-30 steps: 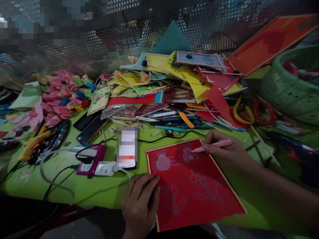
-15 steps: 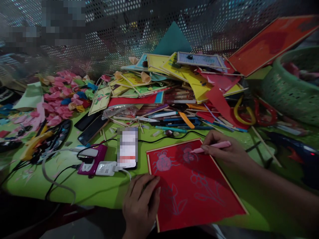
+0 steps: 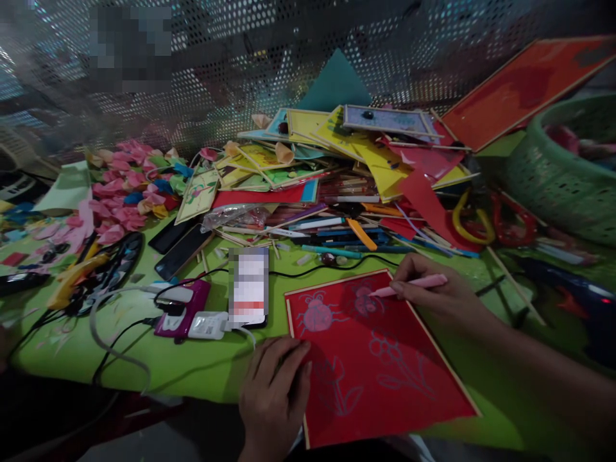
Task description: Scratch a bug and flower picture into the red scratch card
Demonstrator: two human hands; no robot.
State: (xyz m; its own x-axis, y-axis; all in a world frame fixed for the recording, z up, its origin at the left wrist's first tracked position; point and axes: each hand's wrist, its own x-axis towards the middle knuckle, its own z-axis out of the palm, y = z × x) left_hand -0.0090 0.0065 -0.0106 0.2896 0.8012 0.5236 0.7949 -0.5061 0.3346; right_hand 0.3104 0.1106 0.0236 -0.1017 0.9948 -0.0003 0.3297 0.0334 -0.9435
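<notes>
A red framed board (image 3: 385, 385) lies on the green table in front of me, with pale drawings of two beetles and flowers on it. My right hand (image 3: 433, 292) grips a pink pen (image 3: 416, 283) whose tip rests on the upper beetle drawing near the board's far edge. My left hand (image 3: 274, 394) lies flat on the board's near left corner, fingers stretched out, holding nothing.
A phone (image 3: 248, 287) lies left of the board, next to a purple power bank (image 3: 183, 308) and cables. A heap of coloured boards, pens and sticks (image 3: 337, 173) fills the back. A green basket (image 3: 568, 167) stands at right, pink paper petals (image 3: 120, 192) at left.
The view has shifted slightly; the pen tip stays on the upper beetle drawing and my left hand has not moved.
</notes>
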